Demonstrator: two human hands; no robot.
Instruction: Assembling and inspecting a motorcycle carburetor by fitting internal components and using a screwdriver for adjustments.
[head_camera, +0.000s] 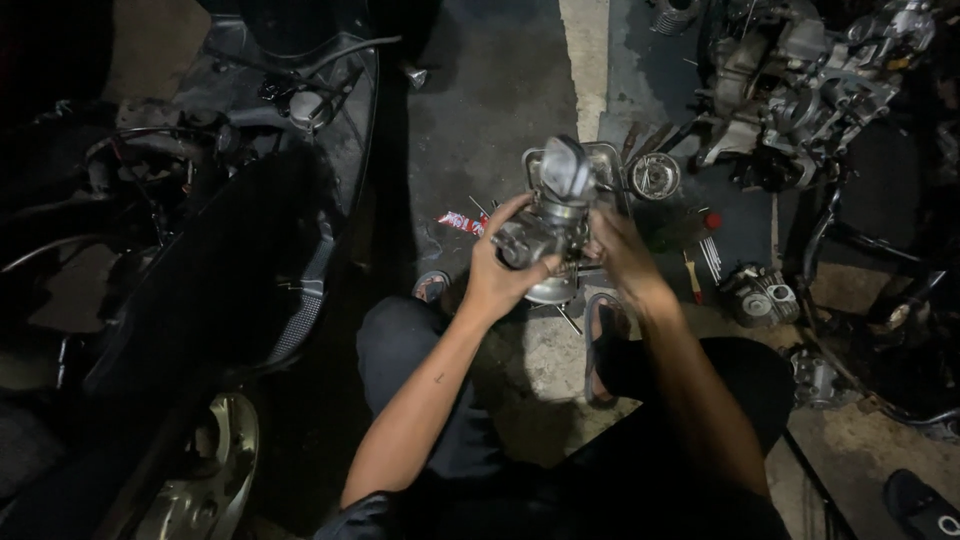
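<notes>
Head view: left hand (497, 272) and right hand (622, 258) both grip a grey metal engine part (553, 205), held up between them above the knees. Concrete floor (490, 110) below. Round metal dish (655, 175) lies right; scooter (230, 250) stands left.

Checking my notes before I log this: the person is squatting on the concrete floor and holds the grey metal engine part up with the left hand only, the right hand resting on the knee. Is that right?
Not quite. The head view shows both hands on the grey metal engine part: the left hand grips it from one side and the right hand from the other, not resting on the knee. The rest stands: the person squats on the concrete floor.
</notes>
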